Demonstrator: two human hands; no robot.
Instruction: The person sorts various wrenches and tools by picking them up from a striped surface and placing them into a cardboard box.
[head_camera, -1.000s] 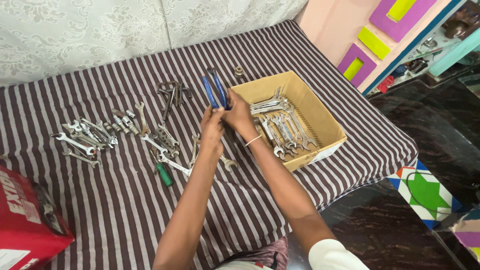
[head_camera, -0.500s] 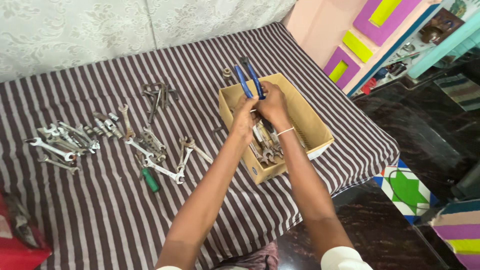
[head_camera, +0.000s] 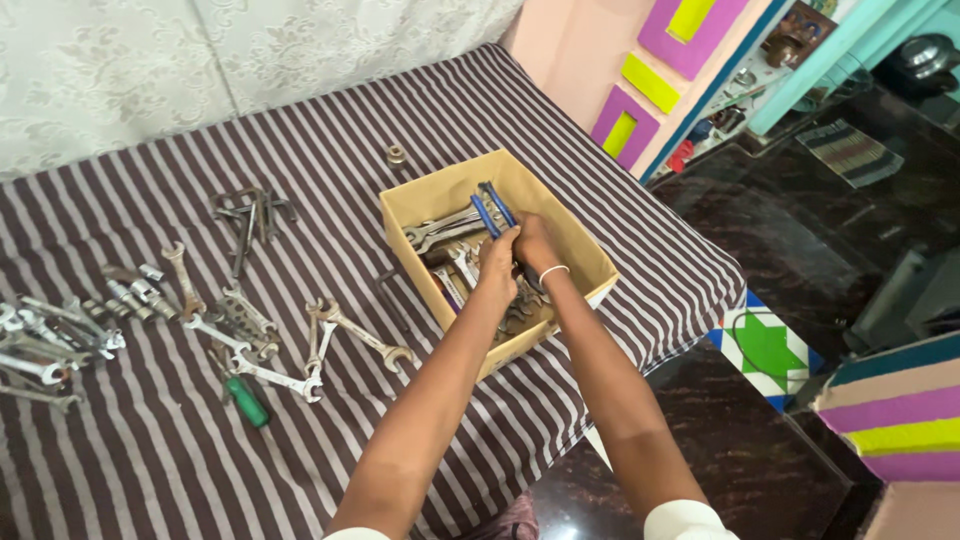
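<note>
Both hands, left (head_camera: 497, 262) & right (head_camera: 535, 243), have a closed grip on the blue-handled pliers (head_camera: 492, 209), inside the cardboard box (head_camera: 590, 262) w/ spanners (head_camera: 440, 228). Risk imo: pliers snag on spanners, fingers get pinched.

I'm seeing 1 package: an open cardboard box (head_camera: 590, 262), tan, roughly rectangular, no lid, sitting on the striped cloth near its right edge, turned at an angle. Its front wall is showing a pale strip toward the right corner, possibly a label, too small to tell. Box is holding spanners and blue-handled pliers (head_camera: 490, 210); my left hand (head_camera: 497, 265) and right hand (head_camera: 533, 243) are reaching inside it, both gripping the pliers. I'm not seeing any signs or screens in this view.
</note>
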